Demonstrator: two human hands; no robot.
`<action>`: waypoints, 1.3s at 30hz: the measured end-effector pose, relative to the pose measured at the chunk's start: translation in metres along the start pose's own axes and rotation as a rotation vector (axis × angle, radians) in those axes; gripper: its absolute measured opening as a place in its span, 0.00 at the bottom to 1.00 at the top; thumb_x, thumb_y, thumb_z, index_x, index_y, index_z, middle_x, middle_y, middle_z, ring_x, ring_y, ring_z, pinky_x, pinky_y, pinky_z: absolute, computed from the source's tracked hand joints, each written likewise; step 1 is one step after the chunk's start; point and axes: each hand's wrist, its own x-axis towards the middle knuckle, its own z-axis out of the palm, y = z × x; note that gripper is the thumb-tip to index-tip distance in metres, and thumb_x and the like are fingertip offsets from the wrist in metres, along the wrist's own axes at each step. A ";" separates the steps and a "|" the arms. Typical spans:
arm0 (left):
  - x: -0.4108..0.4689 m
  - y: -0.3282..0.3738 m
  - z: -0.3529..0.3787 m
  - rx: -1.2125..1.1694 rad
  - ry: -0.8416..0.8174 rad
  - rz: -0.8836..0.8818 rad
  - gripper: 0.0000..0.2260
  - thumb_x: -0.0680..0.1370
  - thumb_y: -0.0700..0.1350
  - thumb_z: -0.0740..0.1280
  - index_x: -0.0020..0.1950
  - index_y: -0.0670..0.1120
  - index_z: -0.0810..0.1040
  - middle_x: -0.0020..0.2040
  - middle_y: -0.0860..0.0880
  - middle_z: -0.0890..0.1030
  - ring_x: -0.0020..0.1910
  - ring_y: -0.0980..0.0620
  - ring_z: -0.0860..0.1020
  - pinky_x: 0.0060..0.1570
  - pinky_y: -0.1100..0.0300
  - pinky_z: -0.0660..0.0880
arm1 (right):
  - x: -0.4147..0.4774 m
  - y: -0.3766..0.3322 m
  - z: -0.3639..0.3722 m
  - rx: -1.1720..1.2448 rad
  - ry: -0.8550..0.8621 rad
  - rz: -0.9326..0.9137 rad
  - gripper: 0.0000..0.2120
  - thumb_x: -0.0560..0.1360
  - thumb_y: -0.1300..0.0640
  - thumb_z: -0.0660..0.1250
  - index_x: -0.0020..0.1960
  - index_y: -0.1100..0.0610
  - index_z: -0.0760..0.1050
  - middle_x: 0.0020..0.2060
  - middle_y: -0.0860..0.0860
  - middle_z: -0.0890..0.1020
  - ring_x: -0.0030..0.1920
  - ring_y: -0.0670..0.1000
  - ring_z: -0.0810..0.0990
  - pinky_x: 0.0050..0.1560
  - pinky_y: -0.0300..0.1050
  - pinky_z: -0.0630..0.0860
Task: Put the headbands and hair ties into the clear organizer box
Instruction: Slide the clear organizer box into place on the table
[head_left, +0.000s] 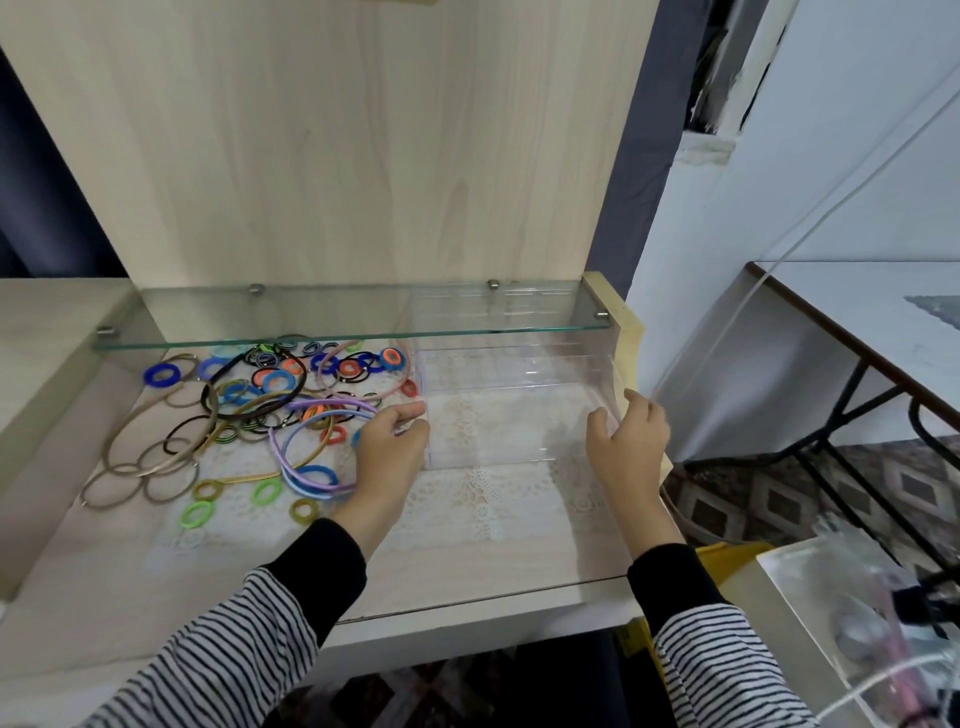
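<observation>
At its two side walls, your left hand (392, 441) and right hand (628, 436) each grip the clear box (519, 374), which sits on the lace cloth (483, 499) under the glass shelf (311, 317). Headbands (332, 402) and hair ties (149, 375) lie heaped just left of it.
</observation>
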 end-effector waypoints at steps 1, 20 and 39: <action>-0.001 -0.001 0.001 0.003 -0.002 -0.006 0.11 0.76 0.37 0.63 0.55 0.47 0.79 0.58 0.47 0.81 0.58 0.48 0.78 0.62 0.49 0.75 | 0.000 0.001 0.000 -0.007 -0.003 0.011 0.23 0.75 0.57 0.63 0.67 0.67 0.68 0.61 0.64 0.72 0.60 0.62 0.69 0.59 0.51 0.67; 0.009 -0.007 -0.001 0.141 -0.107 -0.060 0.11 0.77 0.36 0.61 0.56 0.47 0.75 0.60 0.48 0.78 0.60 0.49 0.75 0.62 0.53 0.74 | -0.001 0.011 0.006 -0.072 -0.030 -0.019 0.24 0.73 0.55 0.60 0.64 0.69 0.70 0.59 0.64 0.73 0.57 0.65 0.70 0.59 0.54 0.67; 0.020 -0.015 -0.125 0.773 0.161 0.631 0.13 0.77 0.43 0.59 0.59 0.46 0.77 0.58 0.48 0.77 0.57 0.50 0.75 0.56 0.58 0.70 | -0.053 -0.119 0.067 0.026 -0.325 -0.814 0.13 0.69 0.61 0.65 0.53 0.63 0.76 0.50 0.58 0.77 0.51 0.59 0.74 0.52 0.50 0.74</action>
